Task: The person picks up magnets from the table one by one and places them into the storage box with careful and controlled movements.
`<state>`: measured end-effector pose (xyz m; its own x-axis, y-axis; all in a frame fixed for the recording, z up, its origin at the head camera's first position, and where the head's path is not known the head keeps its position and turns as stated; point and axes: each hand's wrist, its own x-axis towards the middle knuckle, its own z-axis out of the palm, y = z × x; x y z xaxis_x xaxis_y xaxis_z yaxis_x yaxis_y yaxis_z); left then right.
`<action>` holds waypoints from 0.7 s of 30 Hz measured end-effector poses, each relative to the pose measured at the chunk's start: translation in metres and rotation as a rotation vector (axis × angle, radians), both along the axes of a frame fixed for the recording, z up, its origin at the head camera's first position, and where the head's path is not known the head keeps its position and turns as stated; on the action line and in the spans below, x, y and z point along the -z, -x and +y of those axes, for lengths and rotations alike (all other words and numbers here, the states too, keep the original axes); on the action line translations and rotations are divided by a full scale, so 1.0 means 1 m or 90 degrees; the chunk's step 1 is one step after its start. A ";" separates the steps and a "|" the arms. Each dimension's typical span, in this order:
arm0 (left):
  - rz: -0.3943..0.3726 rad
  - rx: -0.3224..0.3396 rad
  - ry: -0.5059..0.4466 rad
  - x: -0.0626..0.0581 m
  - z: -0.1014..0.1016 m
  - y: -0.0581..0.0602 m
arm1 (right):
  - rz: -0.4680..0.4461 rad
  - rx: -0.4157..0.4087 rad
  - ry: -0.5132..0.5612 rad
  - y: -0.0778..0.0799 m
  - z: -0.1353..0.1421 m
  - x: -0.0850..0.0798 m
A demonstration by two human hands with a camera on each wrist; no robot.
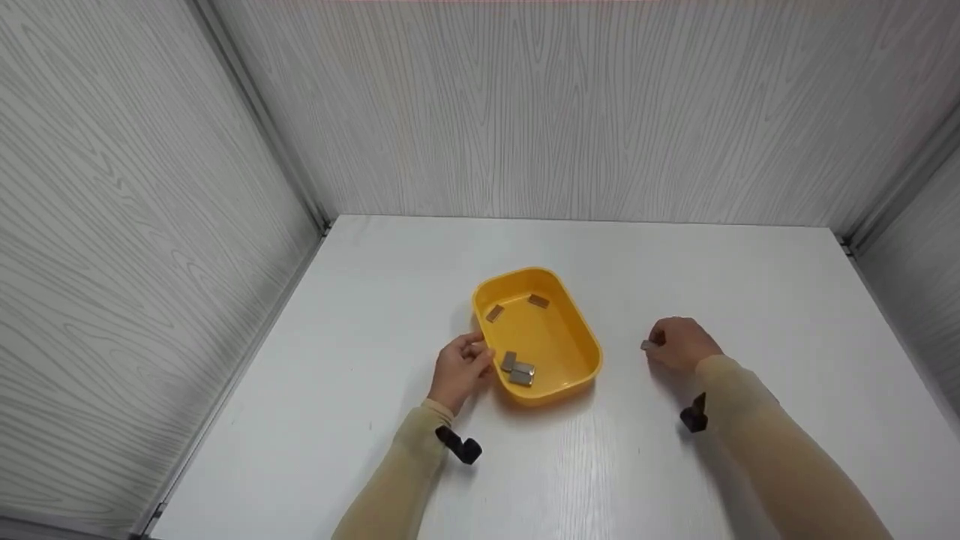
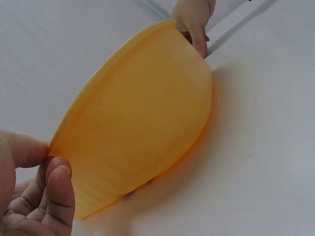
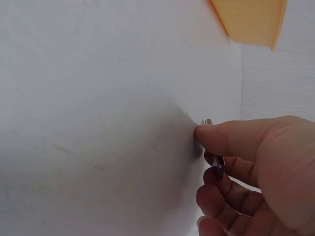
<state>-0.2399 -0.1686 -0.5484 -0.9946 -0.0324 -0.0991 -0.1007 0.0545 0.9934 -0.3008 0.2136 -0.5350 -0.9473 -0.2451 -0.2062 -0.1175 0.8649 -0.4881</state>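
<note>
A yellow plastic tray [image 1: 574, 337] stands on the white table, left of my right hand. Several small flat metallic blocks [image 1: 520, 378] lie inside it, some at the near left corner and others by the far end. My left hand [image 1: 459, 371] pinches the tray's left rim, with the thumb on the edge and fingers curled beneath it. Over the table to the right, my right hand [image 1: 681, 345] holds one small metallic block [image 1: 648, 345] between thumb and fingertips. In the right wrist view the fingers mostly cover that block [image 3: 219, 164].
White wood-grain panels [image 1: 562, 112] rise behind the table and on both sides. Metal strips run along the panel corners. A small black wrist mount [image 1: 459, 446] sits on the left sleeve, and another black mount [image 1: 694, 415] is on the right sleeve.
</note>
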 end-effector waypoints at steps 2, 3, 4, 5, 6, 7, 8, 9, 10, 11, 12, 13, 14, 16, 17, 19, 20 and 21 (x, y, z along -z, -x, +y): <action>0.000 0.002 0.001 0.000 0.001 0.000 | -0.009 0.005 -0.008 0.000 0.001 -0.001; -0.001 0.003 0.001 0.000 0.001 0.000 | -0.013 0.007 -0.010 0.000 0.001 -0.002; -0.004 0.004 0.001 0.001 0.001 0.001 | -0.017 0.011 -0.012 0.000 0.001 -0.004; -0.006 0.005 0.000 0.001 0.001 0.001 | -0.017 0.013 -0.014 0.000 0.001 -0.005; -0.009 0.005 0.000 0.001 0.002 0.001 | -0.018 0.018 -0.013 0.000 0.000 -0.007; -0.011 0.006 0.000 0.001 0.002 0.001 | -0.019 0.024 -0.012 0.000 -0.001 -0.009; -0.014 0.006 0.000 0.001 0.002 0.001 | -0.018 0.030 -0.008 0.000 -0.002 -0.012; -0.016 0.007 -0.001 0.000 0.002 0.001 | -0.016 0.035 -0.003 0.000 -0.004 -0.015; -0.017 0.008 0.000 0.000 0.002 0.001 | -0.009 0.037 0.001 0.001 -0.005 -0.018; -0.017 0.009 0.002 0.000 0.003 0.001 | 0.000 0.037 0.007 0.001 -0.007 -0.021; -0.017 0.010 0.003 0.000 0.003 0.001 | 0.010 0.039 0.015 0.001 -0.009 -0.025; -0.017 0.011 0.003 0.000 0.003 0.001 | 0.022 0.038 0.023 0.002 -0.011 -0.029; -0.016 0.013 0.005 0.000 0.002 0.001 | 0.034 0.037 0.030 0.002 -0.013 -0.032; -0.003 0.018 0.006 0.000 0.002 0.001 | 0.059 0.034 0.049 0.002 -0.019 -0.040; 0.003 0.020 0.006 0.000 0.002 0.000 | 0.068 0.033 0.058 0.001 -0.023 -0.044; 0.012 0.022 0.007 0.001 0.002 0.000 | 0.087 0.027 0.070 0.001 -0.032 -0.052; 0.016 0.022 0.009 0.000 0.001 0.000 | 0.093 0.023 0.074 0.001 -0.037 -0.056; 0.018 0.021 0.009 0.000 0.001 0.000 | 0.099 0.018 0.079 0.001 -0.043 -0.060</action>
